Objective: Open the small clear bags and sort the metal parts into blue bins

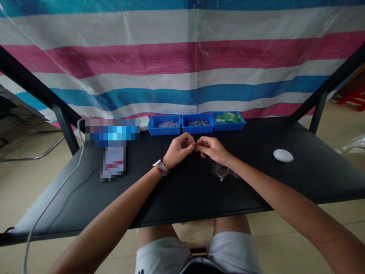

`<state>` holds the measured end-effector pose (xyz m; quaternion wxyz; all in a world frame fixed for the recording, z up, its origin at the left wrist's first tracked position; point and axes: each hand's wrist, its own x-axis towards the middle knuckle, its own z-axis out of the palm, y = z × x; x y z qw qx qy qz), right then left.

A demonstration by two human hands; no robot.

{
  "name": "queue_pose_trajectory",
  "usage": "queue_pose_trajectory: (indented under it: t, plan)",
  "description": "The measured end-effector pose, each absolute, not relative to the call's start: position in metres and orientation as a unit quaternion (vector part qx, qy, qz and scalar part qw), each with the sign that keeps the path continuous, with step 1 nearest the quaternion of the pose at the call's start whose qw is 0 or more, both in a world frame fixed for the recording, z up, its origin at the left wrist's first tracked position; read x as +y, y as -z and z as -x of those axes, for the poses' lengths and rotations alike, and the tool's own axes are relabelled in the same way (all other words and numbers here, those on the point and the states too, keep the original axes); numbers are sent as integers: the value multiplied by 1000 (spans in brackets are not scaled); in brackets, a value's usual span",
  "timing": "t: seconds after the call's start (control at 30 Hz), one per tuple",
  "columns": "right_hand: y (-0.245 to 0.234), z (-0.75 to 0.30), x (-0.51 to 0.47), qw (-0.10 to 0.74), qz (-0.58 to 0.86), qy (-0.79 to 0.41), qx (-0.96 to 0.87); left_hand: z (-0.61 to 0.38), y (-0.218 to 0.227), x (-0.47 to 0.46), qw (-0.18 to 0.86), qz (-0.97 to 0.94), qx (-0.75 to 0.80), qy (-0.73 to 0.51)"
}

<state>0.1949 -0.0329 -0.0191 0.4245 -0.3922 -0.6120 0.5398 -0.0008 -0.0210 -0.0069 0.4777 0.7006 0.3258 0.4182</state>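
My left hand (179,149) and my right hand (212,149) meet above the middle of the black table (182,190), fingers pinched together on a small clear plastic bag (190,144) held between them. What is inside the bag is too small to make out. A woven band circles my left wrist. Just under my right forearm, several small clear bags (221,172) lie flat on the table.
Three blue bins stand in a row at the table's far edge: the left bin (164,125) with clear bags, the middle bin (197,123) with small metal parts, the right bin (228,120) with green pieces. A white oval object (283,155) lies right. A white cable (54,190) runs left.
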Motion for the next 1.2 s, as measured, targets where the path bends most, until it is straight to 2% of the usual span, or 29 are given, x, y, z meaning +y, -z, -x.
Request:
queue_pose_trajectory:
  t: [0.37, 0.7, 1.2]
  plan:
    - [24, -196, -32, 463, 387, -528, -598, 2, -2, -22, 506, -686, 344, -393]
    - [21, -194, -34, 460, 399, -525, -594, 2, 2, -21, 515, -688, 342, -380]
    - [20, -193, -35, 436, 396, -518, -620, -1, 7, -21, 453, -699, 394, -388]
